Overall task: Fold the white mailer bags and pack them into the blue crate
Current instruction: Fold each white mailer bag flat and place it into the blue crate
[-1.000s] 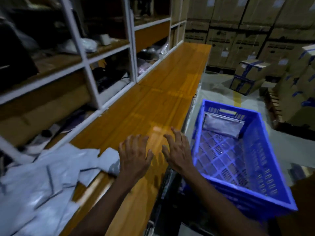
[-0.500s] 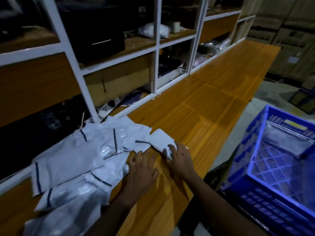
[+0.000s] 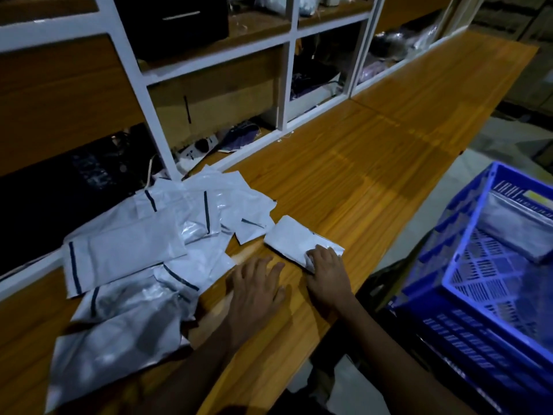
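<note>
Two hands work at the near edge of a long orange wooden counter (image 3: 374,175). The left hand (image 3: 257,283) lies flat on the bare wood with its fingers spread, holding nothing. The right hand (image 3: 327,271) has its fingers curled over the near end of a small folded white plastic mailer bag (image 3: 294,239), which lies on the counter just right of a loose pile of white plastic mailer bags with dark stripes (image 3: 143,250). A blue plastic lattice crate (image 3: 468,226) sits lower, off the counter's right side, with another folded white bag (image 3: 520,232) already against its far wall.

Judging by this, one bag is packed, one is ready to go, and most of the pile is unfolded. The slick plastic will likely spring open if it is lifted by one end alone, so the fold could be lost on the way over. The bag also lies close to the counter's edge, and a careless drag might send it into the gap between counter and crate. Dim light makes edges hard to line up
</note>
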Motion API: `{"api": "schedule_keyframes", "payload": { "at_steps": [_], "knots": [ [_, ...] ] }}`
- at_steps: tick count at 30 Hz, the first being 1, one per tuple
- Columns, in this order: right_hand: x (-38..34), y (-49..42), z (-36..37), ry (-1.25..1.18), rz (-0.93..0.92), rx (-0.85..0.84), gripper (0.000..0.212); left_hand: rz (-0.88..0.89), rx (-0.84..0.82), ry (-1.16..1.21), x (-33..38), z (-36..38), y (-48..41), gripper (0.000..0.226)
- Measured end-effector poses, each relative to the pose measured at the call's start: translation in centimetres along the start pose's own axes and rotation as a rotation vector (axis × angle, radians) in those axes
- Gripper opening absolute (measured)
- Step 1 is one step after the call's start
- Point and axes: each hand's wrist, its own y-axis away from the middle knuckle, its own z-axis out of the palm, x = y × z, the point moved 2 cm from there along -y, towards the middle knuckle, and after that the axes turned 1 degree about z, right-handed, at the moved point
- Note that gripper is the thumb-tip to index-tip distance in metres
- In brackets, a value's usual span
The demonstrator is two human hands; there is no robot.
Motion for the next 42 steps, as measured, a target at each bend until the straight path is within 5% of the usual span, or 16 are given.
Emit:
{"api": "schedule_keyframes", "payload": {
  "at_steps": [9, 18, 26, 38, 42],
  "knots": [
    [-1.2, 4.8, -0.5, -0.171, -0.078, 0.061, 0.032, 0.067, 0.033, -0.052, 1.1, 1.0, 2.6, 0.050],
    [-4.4, 8.3, -0.1, -0.176, -0.231, 0.060, 0.022, 0.002, -0.196, -0.063, 0.3, 3.0, 6.0, 0.058],
    [-6.6, 6.4, 0.6, -0.032, -0.136, -0.125, 0.055, -0.023, -0.204, -0.105, 0.8, 2.9, 3.2, 0.061],
    [-5.1, 2.1, 1.3, 0.214, -0.020, -0.302, 0.080, 0.038, -0.192, -0.119, -1.0, 5.2, -0.9, 0.061],
    [-5.0, 1.3, 1.3, 0.212, 0.000, -0.254, 0.073, 0.021, -0.148, -0.134, -0.9, 5.2, -1.9, 0.061]
  ]
}}
